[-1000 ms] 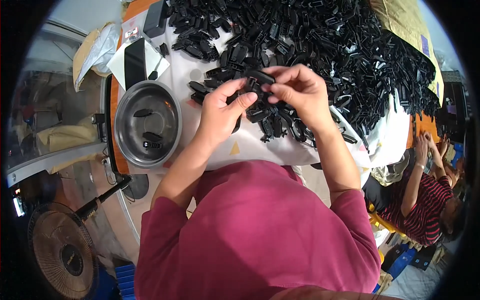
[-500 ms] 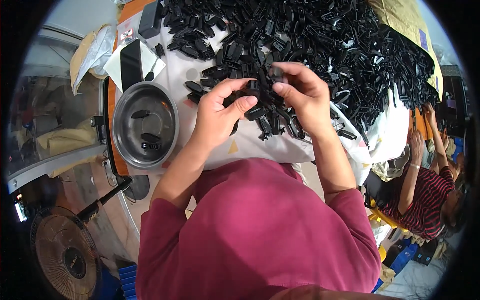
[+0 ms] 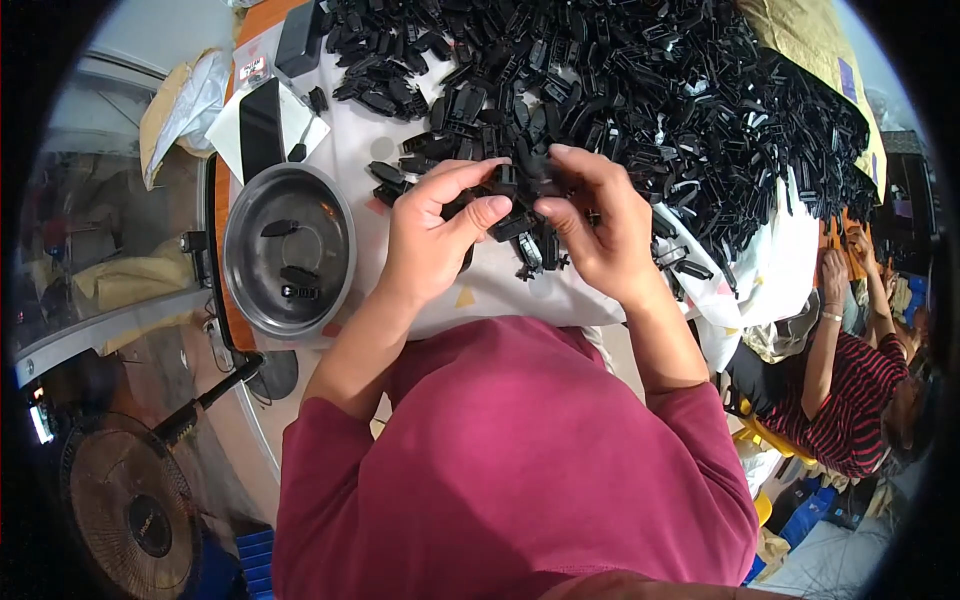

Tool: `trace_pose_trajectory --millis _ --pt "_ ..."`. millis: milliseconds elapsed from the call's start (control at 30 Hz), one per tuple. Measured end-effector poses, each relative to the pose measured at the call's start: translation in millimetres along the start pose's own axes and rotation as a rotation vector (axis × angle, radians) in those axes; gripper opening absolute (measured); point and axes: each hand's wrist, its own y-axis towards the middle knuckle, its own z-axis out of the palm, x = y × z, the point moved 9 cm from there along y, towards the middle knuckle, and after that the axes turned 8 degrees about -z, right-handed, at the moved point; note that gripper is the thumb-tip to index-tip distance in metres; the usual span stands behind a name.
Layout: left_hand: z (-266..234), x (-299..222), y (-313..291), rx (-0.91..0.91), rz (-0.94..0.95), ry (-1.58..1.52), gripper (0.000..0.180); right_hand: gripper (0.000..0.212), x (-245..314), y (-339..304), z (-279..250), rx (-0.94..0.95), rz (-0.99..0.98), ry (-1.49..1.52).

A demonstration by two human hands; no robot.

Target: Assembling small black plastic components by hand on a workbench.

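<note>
- The left grip (image 3: 432,230) is closed down to a pinch, thumb and forefinger bringing their tips onto a small black part (image 3: 506,181) with the palm side turned inward.
- The right grip (image 3: 608,225) is curled, thumb and forefinger a little apart, with a blurred dark piece (image 3: 541,178) caught between them (its outline is too smeared to read).
- Both pieces are above the near edge of the heap, in front of the person's chest; they sit close together, and whether they touch I cannot tell.
- The heap of black parts (image 3: 650,90) spreads over the far and right side of the counter, thickest toward the right, with several loose parts lying just beyond and below the fingers.
- A pale cloth (image 3: 400,305) covers most of the counter (image 3: 250,25), whose orange-brown edge shows at the left.
- On the left side stands a round metal bowl (image 3: 247,250), well apart from the left grip, with a few black parts (image 3: 280,228) lying on its bottom.
- Behind the bowl, a dark phone-like slab (image 3: 261,125) rests on a white sheet (image 3: 228,130).
- At the right, a co-worker in a striped shirt (image 3: 850,400) reaches forward with bare forearms.
</note>
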Motion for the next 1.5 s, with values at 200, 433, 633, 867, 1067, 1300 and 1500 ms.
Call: trace_pose_trajectory --millis 200,433,633,867,1067,1300,1500 --pt "1 -8 -5 -0.018 0.084 0.123 0.029 0.039 19 1 0 0.091 -0.211 -0.342" --pt "0 -18 -9 -0.051 0.158 0.249 0.029 0.041 23 -1 -2 0.08 -0.226 -0.389" --pt "8 -36 -13 0.021 0.367 0.552 0.026 0.048 31 -15 9 0.162 -0.307 -0.606" --pt "16 21 -10 -0.047 -0.115 -0.166 0.032 0.048 37 -24 17 -0.055 -0.34 -0.67" --pt "11 33 -19 0.011 -0.113 -0.212 0.03 0.027 -29 -58 31 0.027 0.487 0.103" --pt "-36 68 -10 -0.282 -0.275 -0.615 0.027 0.034 -43 -5 16 0.263 0.056 -0.527" --pt "-30 56 2 -0.195 -0.095 -0.084 0.007 0.034 -80 13 17 0.407 -0.094 -0.887"
